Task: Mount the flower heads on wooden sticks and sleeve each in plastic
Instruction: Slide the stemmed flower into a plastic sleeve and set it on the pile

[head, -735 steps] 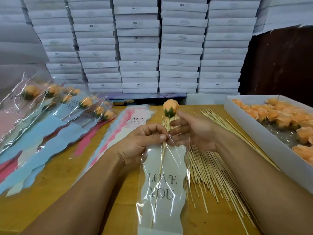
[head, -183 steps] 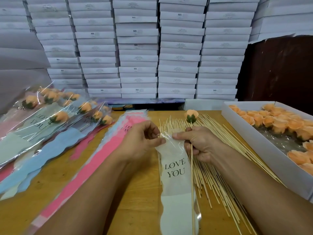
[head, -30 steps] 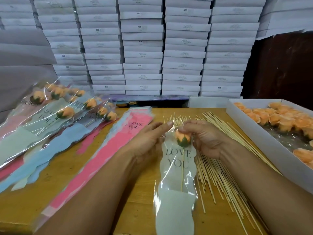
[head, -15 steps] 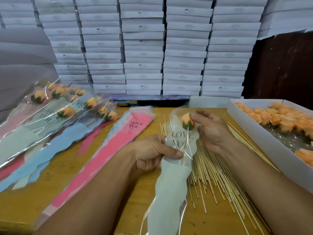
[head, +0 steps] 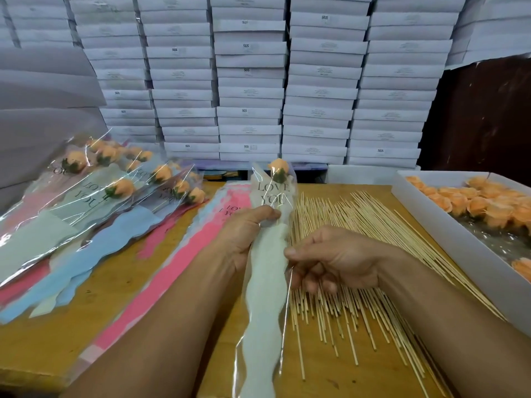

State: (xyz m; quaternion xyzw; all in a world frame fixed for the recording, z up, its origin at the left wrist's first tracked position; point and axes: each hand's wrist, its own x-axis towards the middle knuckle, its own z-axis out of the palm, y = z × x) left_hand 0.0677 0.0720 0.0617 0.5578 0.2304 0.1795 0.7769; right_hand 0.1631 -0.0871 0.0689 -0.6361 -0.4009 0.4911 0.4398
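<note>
I see a wooden worktop (head: pixel 94 320) from above my two bare hands. My left hand (head: pixel 247 234) grips the middle of a clear plastic sleeve (head: pixel 265 297) printed "LOVE YOU", holding it up over the worktop's centre. An orange flower head (head: pixel 278 168) on its stick sits inside the sleeve's top. Half a second ago my right hand was up by the flower; now my right hand (head: pixel 336 259) has dropped to the sleeve's right edge, where thumb and forefinger pinch the plastic. A second ago the flower was only entering the mouth, so I judge this one sleeved and nearly ready to set aside.

Finished sleeved flowers (head: pixel 115 179) are heaped at the worktop's left edge, with flat unused sleeves (head: pixel 184 254) just beside them. Loose wooden sticks (head: pixel 353 254) fan out under my right hand. A white box (head: pixel 436 225) of orange flower heads lies along the right edge. Stacked white cartons (head: pixel 250 81) rise behind the far edge.
</note>
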